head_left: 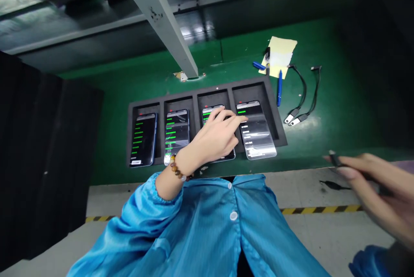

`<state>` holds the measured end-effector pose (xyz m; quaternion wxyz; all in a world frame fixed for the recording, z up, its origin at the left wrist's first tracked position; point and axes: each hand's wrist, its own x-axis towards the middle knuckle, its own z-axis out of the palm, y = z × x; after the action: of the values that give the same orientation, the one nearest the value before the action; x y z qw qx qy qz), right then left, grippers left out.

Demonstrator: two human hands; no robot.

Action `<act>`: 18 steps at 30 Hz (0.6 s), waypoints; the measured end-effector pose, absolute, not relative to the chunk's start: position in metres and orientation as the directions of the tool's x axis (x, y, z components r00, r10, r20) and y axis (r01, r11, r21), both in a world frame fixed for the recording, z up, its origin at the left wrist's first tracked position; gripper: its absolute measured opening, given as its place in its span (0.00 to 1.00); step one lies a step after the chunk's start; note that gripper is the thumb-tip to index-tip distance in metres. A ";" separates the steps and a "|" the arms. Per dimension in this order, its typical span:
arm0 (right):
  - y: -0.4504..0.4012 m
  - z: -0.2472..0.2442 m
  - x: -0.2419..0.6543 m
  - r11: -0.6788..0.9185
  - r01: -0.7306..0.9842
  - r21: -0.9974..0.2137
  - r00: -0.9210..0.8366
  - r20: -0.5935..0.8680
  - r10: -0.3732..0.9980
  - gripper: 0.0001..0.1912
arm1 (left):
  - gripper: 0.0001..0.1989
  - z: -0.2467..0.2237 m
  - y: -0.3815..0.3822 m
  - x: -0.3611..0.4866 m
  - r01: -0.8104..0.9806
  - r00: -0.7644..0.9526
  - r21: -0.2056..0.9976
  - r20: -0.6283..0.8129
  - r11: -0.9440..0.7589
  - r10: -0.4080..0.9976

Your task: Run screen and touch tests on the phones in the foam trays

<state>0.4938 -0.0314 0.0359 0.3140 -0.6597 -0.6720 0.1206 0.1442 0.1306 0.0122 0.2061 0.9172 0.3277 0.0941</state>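
My left hand point(215, 136) reaches over the tray, its index fingertip at the screen of the rightmost smartphone point(257, 132). The fingers are stretched out and hold nothing. That phone's screen is lit, with one green line above several white ones. Another smartphone point(230, 156) lies mostly hidden under the same hand. Farther left, two smartphones point(177, 132) point(142, 141) show rows of green text. Off the table's front edge at the right, my right hand point(375, 186) pinches a black cable plug point(335, 158) with a metal tip. That hand is slightly blurred.
The phones rest in a black foam tray point(280, 136) with several compartments, on a green table point(111, 126). Two short black adapter cables point(304, 87) point(315, 96), a blue pen point(279, 89) and yellow paper point(283, 46) lie right of it. A grey post point(168, 22) stands behind the tray.
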 end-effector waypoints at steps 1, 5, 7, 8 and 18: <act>-0.035 0.033 0.484 0.146 0.789 -0.597 0.005 0.244 0.970 0.22 | 0.27 0.013 0.128 0.143 0.553 0.770 0.456 0.042 -0.698 0.637; -0.039 0.016 0.455 0.240 0.655 -0.717 -0.189 0.153 0.970 0.19 | 0.27 0.018 0.116 0.139 0.485 0.798 0.522 0.065 -0.702 0.599; -0.039 0.005 0.447 0.234 0.606 -0.761 -0.234 0.111 0.966 0.14 | 0.27 0.018 0.110 0.138 0.450 0.819 0.542 0.066 -0.709 0.570; -0.039 0.001 0.444 0.235 0.590 -0.773 -0.253 0.099 0.962 0.12 | 0.27 0.018 0.107 0.138 0.439 0.828 0.548 0.061 -0.712 0.557; -0.025 -0.023 0.421 0.369 0.638 -0.676 -0.368 0.153 0.917 0.08 | 0.25 0.024 0.129 0.157 0.619 0.697 0.491 0.015 -0.612 0.717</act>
<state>0.4214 -0.0252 -0.0230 0.2646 -0.4958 -0.7839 0.2640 0.1574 0.1295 0.0238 0.2311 0.8916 0.3748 0.1057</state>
